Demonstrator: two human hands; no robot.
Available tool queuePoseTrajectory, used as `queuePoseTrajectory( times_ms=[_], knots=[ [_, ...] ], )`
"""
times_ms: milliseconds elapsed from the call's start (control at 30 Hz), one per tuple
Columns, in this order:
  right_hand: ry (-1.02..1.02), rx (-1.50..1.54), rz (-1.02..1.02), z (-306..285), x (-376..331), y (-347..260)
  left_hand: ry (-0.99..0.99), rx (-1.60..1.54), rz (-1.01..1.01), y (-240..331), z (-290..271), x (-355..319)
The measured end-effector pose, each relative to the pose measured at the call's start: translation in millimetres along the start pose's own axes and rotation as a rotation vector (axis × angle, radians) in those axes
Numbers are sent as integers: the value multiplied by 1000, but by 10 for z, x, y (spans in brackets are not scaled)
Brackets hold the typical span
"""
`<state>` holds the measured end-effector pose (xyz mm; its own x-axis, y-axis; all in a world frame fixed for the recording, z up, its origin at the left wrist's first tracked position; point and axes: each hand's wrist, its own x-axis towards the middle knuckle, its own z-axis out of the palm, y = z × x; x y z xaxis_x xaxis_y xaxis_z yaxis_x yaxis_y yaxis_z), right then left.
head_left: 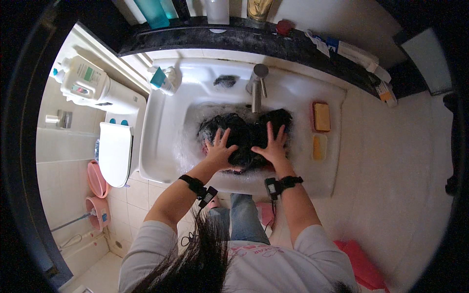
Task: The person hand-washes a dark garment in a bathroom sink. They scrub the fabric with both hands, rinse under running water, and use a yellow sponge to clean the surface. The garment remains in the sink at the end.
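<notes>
— What sits in the white sink (161,146)?
— Dark wet cloth (244,134) in suds below the faucet (257,85).
— And its right edge?
— Two soap bars (321,117), one behind the other.

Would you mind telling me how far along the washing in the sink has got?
Done: the dark garment lies soaked in sudsy water in the white sink. In hand: the left hand and right hand press it down, fingers spread. Left: rinsing; suds remain, and the tap shows no stream.

One head-worn fisheye view looks steeply down from close above the white sink (161,146), facing its back edge and tap (256,88); the person's forearms enter from the lower edge.
</notes>
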<state>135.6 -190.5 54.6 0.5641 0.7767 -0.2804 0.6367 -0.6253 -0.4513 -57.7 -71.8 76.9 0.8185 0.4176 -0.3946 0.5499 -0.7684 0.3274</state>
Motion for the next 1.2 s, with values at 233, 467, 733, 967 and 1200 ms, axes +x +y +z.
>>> queuePoseTrajectory(
  times_ms=[233,467,733,967,1200],
  knots=[
    [-276,-391,122,234,349,-193,-283,91,-150,-20,10,674],
    [-513,-498,113,402,668,-103,-274,84,-184,-158,349,995],
    [-687,-679,6,345,807,-170,-369,122,-108,-161,348,1025],
    [-468,-163,-74,-2,734,113,30,-26,-239,-5,251,599],
    [-516,-132,-275,-203,448,530,358,-958,-499,-133,203,-29]
  ],
)
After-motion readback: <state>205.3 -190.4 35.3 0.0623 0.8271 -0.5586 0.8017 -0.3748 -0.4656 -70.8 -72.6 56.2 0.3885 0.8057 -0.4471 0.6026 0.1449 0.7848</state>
